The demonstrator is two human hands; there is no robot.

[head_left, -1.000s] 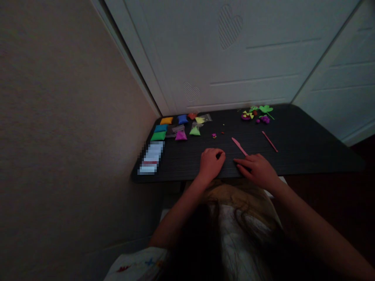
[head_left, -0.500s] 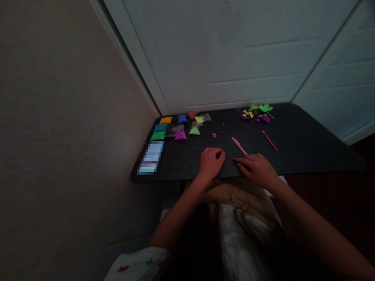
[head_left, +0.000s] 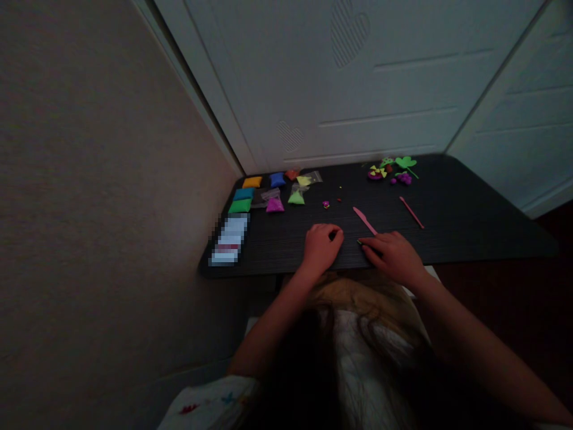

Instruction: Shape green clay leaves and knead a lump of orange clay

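My left hand (head_left: 321, 246) rests near the front of the dark table, fingers curled and thumb closed toward them; whatever they may hold is hidden. Beside it, my right hand (head_left: 394, 257) lies low with fingers stretched out and apart. A tiny yellowish bit (head_left: 359, 242) shows at its index fingertip, against the tabletop. Just beyond that hand lies a pink plastic knife (head_left: 364, 220), its near end reaching the knuckles. Further off sits a small purple-and-yellow clay piece (head_left: 326, 204), with a tiny red bit (head_left: 339, 200) to its right.
Clay packets in several colours, such as a magenta one (head_left: 274, 205) and an orange one (head_left: 252, 182), lie at the back left. A blurred-out phone-like rectangle (head_left: 230, 239) is at the left edge. A pink stick tool (head_left: 412, 212), purple clay balls (head_left: 404, 178) and a green clay clover (head_left: 406, 162) lie right.
The yellowish bit at my right index fingertip now shows, as that fingertip has shifted slightly. My left hand keeps its curled pose. The whole view has tilted a little.
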